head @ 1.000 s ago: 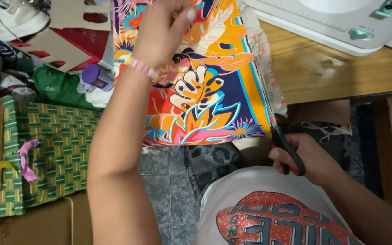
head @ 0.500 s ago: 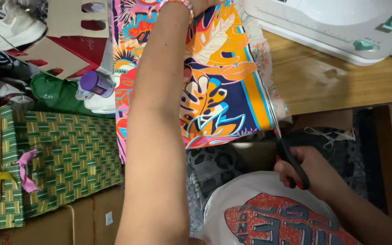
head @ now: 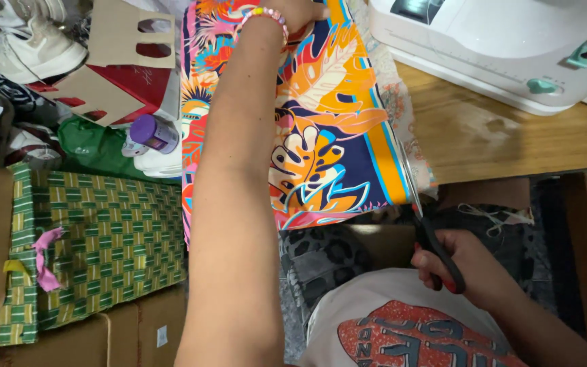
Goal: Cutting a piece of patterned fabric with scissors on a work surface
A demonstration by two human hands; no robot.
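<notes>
1. The right hand point(head: 467, 261), nearest the camera at the lower right, is gripping the black handles of a pair of scissors point(head: 424, 224); its fingers point(head: 443, 275) are curled through and around the loops, closed on them.
2. The scissor blades are pointing away from the body, lying along the right, orange-and-blue striped edge of the printed fabric point(head: 321, 136), at its near corner; how far apart the blades stand cannot be told.
3. The fabric, patterned with bright leaves on dark blue, is hanging over the near edge of the wooden counter point(head: 511, 136) and lying spread across it.
4. The left arm is reaching across the fabric, a beaded bracelet point(head: 263, 15) at the wrist; the left hand point(head: 300, 10) is pressing on the fabric's far end, mostly cut off by the frame, so its fingers cannot be judged.
5. A green woven box point(head: 103, 238) is sitting to the left, and beyond it a purple-capped bottle point(head: 149, 134).
6. A white sewing machine point(head: 511, 47) is standing at the counter's far right.
</notes>
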